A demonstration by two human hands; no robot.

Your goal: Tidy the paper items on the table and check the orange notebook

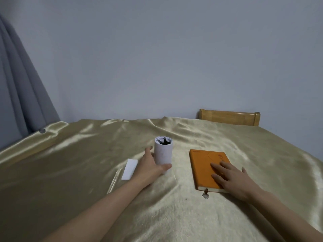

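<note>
A white paper roll (pixel 163 151) stands upright near the middle of the table, its top end ragged and dark inside. My left hand (pixel 151 167) wraps around its lower part, thumb at the front and fingers behind. A folded white paper strip (pixel 129 169) lies flat just left of that hand. To the right lies the closed orange notebook (pixel 203 165), a small metal bookmark charm (pixel 205 194) hanging out at its near edge. My right hand (pixel 232 180) rests flat on the notebook's cover, fingers spread.
A creased, shiny beige cloth (pixel 87 154) covers the whole table. A wooden chair back (pixel 229 117) rises behind the far right edge. A grey curtain (pixel 19 84) hangs at the left, and a plain wall stands behind the table.
</note>
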